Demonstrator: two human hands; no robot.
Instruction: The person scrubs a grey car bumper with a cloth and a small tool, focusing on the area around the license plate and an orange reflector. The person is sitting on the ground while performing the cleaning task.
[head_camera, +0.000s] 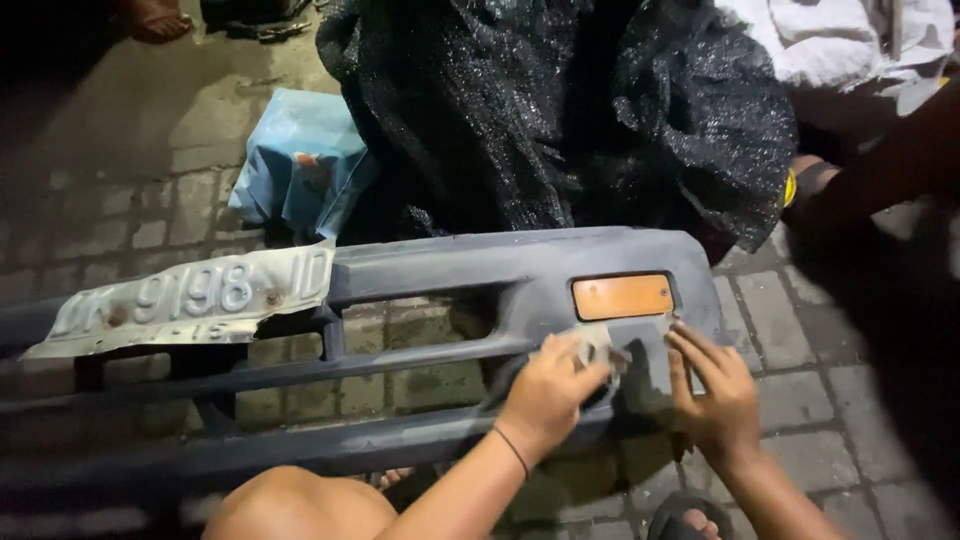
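A grey car bumper lies across the paved ground in front of me, with an orange rectangular lamp set in its right end. My left hand, a thin band on its wrist, presses a small grey sheet, likely sandpaper, against the bumper just below the lamp. Right of it, my right hand rests flat on the bumper's end with fingers spread, holding nothing. A bent, worn number plate hangs on the bumper's left part.
A black sparkly cover drapes over something behind the bumper. A blue plastic bag lies on the brick paving. White cloth sits top right. Another person's bare foot shows top left. My knee is at the bottom.
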